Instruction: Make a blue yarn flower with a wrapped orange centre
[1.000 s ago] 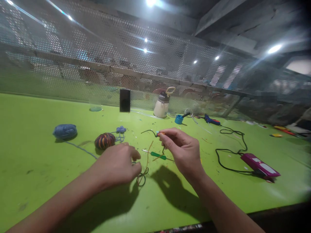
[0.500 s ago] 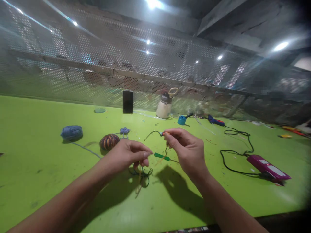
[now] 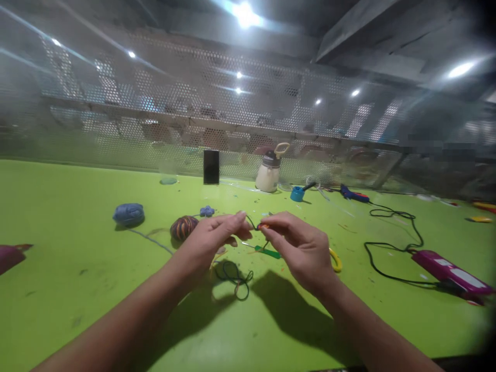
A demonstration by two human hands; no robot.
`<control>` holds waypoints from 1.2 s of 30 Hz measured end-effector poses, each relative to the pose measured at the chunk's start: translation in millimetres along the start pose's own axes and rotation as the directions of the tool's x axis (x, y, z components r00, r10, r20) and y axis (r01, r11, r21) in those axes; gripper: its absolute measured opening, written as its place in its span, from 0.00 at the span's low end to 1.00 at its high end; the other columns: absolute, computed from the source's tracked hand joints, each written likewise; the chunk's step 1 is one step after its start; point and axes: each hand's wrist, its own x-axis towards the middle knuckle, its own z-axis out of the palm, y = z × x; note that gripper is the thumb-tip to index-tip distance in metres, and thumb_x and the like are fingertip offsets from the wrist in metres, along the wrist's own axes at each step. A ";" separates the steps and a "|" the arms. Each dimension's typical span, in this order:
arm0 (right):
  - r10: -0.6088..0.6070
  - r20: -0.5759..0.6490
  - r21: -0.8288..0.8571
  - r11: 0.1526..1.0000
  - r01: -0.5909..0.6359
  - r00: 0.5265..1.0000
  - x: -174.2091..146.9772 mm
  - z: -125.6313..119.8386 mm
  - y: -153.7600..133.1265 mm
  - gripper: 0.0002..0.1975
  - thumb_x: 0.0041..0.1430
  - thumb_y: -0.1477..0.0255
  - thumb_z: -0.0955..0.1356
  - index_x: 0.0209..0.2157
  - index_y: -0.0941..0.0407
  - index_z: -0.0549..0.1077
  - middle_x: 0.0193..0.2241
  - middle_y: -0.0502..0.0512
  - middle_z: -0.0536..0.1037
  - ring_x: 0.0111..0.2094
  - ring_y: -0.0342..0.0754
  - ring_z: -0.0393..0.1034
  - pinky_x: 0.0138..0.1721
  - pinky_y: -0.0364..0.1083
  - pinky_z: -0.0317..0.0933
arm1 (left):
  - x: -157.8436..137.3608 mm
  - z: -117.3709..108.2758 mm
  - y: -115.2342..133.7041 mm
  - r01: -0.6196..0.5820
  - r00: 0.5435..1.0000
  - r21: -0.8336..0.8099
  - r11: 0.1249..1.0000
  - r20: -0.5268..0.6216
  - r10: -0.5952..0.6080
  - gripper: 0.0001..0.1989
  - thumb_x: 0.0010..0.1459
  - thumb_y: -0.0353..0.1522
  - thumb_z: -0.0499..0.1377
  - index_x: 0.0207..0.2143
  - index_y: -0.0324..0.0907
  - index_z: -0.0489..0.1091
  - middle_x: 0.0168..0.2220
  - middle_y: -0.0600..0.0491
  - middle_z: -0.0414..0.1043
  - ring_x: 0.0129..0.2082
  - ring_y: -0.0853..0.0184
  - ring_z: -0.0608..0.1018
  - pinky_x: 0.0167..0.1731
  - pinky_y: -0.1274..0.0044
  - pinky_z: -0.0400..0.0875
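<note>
In the head view, two bare hands meet above one green table (image 3: 62,289) with a smooth, speckled top. The right hand (image 3: 300,240) pinches one small orange-and-blue piece (image 3: 263,226) between thumb and fingers, at the middle of the view. The left hand (image 3: 220,231) has its fingers bent together just beside it, at a thin dark cord (image 3: 251,222); whether they grip the cord I cannot tell.

Below the hands lie one slim tool (image 3: 267,252) with a smooth green handle and a thin metal shaft, and one loose tangle of dark cord (image 3: 241,281), looped in rounds. One curved yellow piece (image 3: 337,260) shows beside the right wrist.

Two bundles of yarn sit to the left: one blue-grey and oblong (image 3: 129,214), one rounder, streaked dark and orange (image 3: 183,228). Near them is one small blue flower shape (image 3: 207,211), apparently of yarn. Behind stand one flat black rectangle (image 3: 211,167), one pale bottle (image 3: 267,177) with a looped handle, and one round blue pot (image 3: 297,194), before a perforated screen (image 3: 186,88).
</note>
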 end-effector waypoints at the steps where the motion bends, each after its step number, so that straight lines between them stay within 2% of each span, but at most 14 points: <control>1: -0.056 0.027 -0.032 0.998 0.057 0.998 -1.7 1.7 -1.0 0.06 0.59 0.78 0.70 0.39 0.56 0.78 0.33 0.54 0.79 0.34 0.46 0.73 0.35 0.48 0.69 | -0.6 0.5 -0.7 -0.002 1.000 -0.017 1.000 0.007 0.002 0.20 0.59 0.48 0.56 0.31 0.41 0.76 0.35 0.48 0.76 0.39 0.60 0.74 0.39 0.71 0.66; 5: -0.208 0.080 -0.097 0.972 0.215 0.975 -4.3 6.9 -4.8 0.10 0.59 0.82 0.69 0.41 0.56 0.77 0.32 0.55 0.79 0.33 0.47 0.72 0.34 0.49 0.68 | -1.5 2.2 -1.8 0.046 0.999 0.038 0.998 0.008 -0.046 0.15 0.55 0.43 0.61 0.26 0.41 0.73 0.28 0.53 0.72 0.33 0.65 0.71 0.36 0.73 0.63; 8: -0.241 0.068 -0.131 0.960 0.248 0.968 -3.8 7.7 -6.9 0.11 0.59 0.83 0.68 0.41 0.55 0.76 0.32 0.54 0.79 0.33 0.47 0.72 0.34 0.49 0.68 | -1.9 2.9 -0.5 0.070 0.998 0.057 0.996 0.004 -0.070 0.14 0.55 0.43 0.62 0.24 0.41 0.73 0.26 0.54 0.71 0.29 0.66 0.69 0.33 0.74 0.62; 11: -0.240 0.030 -0.139 0.960 0.242 0.970 -3.8 7.0 -7.3 0.11 0.59 0.83 0.69 0.40 0.54 0.76 0.32 0.54 0.79 0.34 0.48 0.73 0.35 0.50 0.68 | -2.5 2.8 -0.7 0.048 0.999 0.033 0.998 -0.014 -0.047 0.15 0.56 0.43 0.61 0.27 0.41 0.75 0.30 0.51 0.75 0.32 0.65 0.71 0.34 0.73 0.63; 17: -0.102 -0.025 -0.075 0.992 0.100 0.994 -7.1 7.1 -5.8 0.08 0.60 0.80 0.69 0.38 0.54 0.76 0.31 0.52 0.78 0.33 0.46 0.72 0.33 0.48 0.67 | -5.4 4.3 -2.1 0.019 0.998 0.002 1.000 -0.063 -0.019 0.15 0.57 0.43 0.62 0.26 0.40 0.75 0.29 0.51 0.75 0.31 0.66 0.70 0.35 0.73 0.63; 23: -0.039 -0.067 -0.027 0.999 0.037 0.997 -9.1 8.5 -9.1 0.06 0.59 0.78 0.70 0.37 0.54 0.77 0.31 0.52 0.78 0.33 0.45 0.73 0.32 0.46 0.69 | -9.0 7.0 3.1 -0.016 0.994 0.020 1.000 -0.105 0.018 0.13 0.56 0.40 0.62 0.25 0.41 0.74 0.27 0.53 0.74 0.30 0.67 0.70 0.34 0.74 0.62; 31: 0.199 -0.094 0.225 0.959 -0.174 0.975 -6.9 9.3 -11.3 0.04 0.56 0.76 0.72 0.33 0.54 0.79 0.27 0.50 0.79 0.26 0.42 0.72 0.26 0.41 0.69 | -11.0 6.4 6.2 0.015 0.993 0.129 0.991 -0.116 0.000 0.14 0.54 0.42 0.62 0.23 0.42 0.74 0.25 0.54 0.72 0.30 0.65 0.69 0.34 0.73 0.61; 36: 0.170 -0.107 0.193 0.970 -0.148 0.980 -4.1 5.6 -8.7 0.03 0.57 0.75 0.72 0.33 0.54 0.79 0.27 0.50 0.78 0.26 0.42 0.72 0.27 0.42 0.69 | -6.0 1.3 0.7 0.069 0.998 0.153 0.986 -0.022 -0.066 0.16 0.55 0.43 0.61 0.22 0.41 0.74 0.26 0.50 0.74 0.30 0.63 0.70 0.35 0.71 0.63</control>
